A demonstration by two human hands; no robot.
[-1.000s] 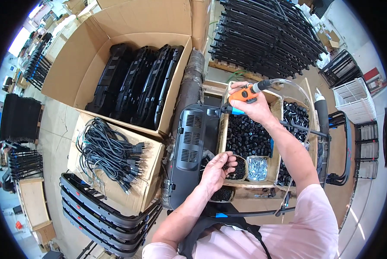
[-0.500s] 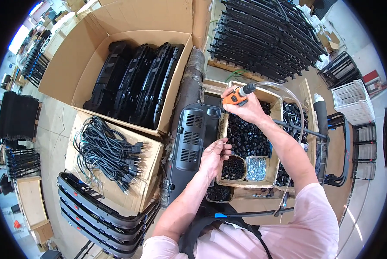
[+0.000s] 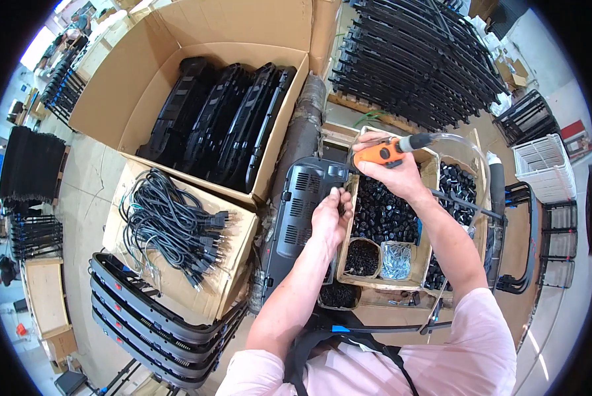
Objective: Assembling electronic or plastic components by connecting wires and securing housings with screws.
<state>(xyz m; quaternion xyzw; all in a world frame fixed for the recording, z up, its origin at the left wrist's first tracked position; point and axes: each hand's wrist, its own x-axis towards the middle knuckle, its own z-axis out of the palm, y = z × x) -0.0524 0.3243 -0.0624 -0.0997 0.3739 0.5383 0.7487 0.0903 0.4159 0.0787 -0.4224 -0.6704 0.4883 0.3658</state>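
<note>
My right hand (image 3: 401,173) grips an orange air screwdriver (image 3: 377,156) with a grey and black tail end and a clear hose (image 3: 474,150). It hovers over the far part of a bin of small black plastic parts (image 3: 383,212). A black plastic cover (image 3: 294,204) with vent slots lies lengthwise to the left of that bin. At the cover's right edge, near its far end, is my left hand (image 3: 329,218). Its thumb and fingers are pinched together, and anything between them is too small to make out. The screwdriver's tip is not clearly visible.
Near my side sit a tub of small dark screws (image 3: 362,257) and a tub of silvery pins (image 3: 396,260). Left are a carton (image 3: 127,119) of black covers, bundled power cords (image 3: 170,228) and stacked grey-black frames (image 3: 157,327). Black bars (image 3: 414,59) are piled beyond.
My left hand has moved away from me along the cover's right edge, fingers still pinched. The screwdriver has swung slightly right and nearer. The whole view has shifted a little.
</note>
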